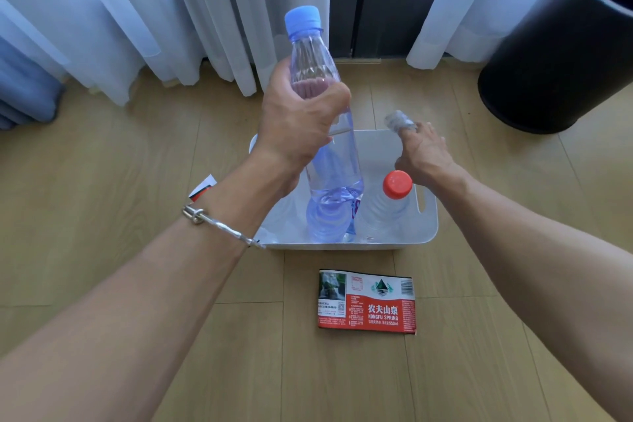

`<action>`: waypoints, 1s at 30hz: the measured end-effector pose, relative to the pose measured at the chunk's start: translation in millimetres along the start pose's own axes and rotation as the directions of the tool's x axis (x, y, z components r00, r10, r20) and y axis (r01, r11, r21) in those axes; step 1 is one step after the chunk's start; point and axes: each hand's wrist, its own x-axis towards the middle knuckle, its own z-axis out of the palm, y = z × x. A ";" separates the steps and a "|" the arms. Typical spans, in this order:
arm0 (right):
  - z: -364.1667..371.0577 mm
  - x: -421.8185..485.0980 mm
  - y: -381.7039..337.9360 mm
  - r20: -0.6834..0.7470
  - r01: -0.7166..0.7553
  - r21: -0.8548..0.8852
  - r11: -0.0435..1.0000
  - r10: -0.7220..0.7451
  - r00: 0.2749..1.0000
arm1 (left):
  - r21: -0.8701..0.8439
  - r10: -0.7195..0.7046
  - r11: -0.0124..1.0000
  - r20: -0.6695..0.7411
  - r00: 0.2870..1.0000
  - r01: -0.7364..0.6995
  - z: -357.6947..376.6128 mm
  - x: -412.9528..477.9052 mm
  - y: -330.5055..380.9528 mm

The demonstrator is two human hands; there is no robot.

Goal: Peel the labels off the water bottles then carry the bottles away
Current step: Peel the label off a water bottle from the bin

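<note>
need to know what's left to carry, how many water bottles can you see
2. A blue-capped bottle held in the left hand above the white bin, and a red-capped bottle standing inside it. The arm may hide others.

A light wood plank floor (102,188) fills the near and middle scene. Along the far side, white sheer curtains (144,10) hang to the floor, daylight glowing through them. Between them stands a dark door frame (370,0). A black cylindrical bin (561,58) stands far right.

Blue-capped bottle (329,134), red-capped bottle (387,209), red-and-white label (366,300), black bin (561,55)
</note>
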 end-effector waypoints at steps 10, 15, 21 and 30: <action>-3.0 -1.8 -14.8 -0.094 0.053 -0.017 0.998 -0.055 0.994 | -0.004 -0.008 1.000 -0.010 1.000 0.008 -1.9 -3.3 -0.4; -1.1 5.2 -11.5 -0.054 0.043 -0.035 0.998 -0.045 0.998 | -0.004 -0.019 1.000 -0.012 1.000 0.018 -4.0 -4.6 1.5; 3.7 4.9 -1.8 -0.071 -0.035 -0.042 0.998 0.032 0.997 | 0.001 -0.035 0.999 -0.015 0.999 0.035 -6.8 -3.1 -0.8; -0.9 11.0 -2.5 -0.082 -0.039 -0.103 0.994 0.030 0.996 | -0.022 -0.038 0.999 -0.008 0.999 0.038 -4.6 1.0 -3.3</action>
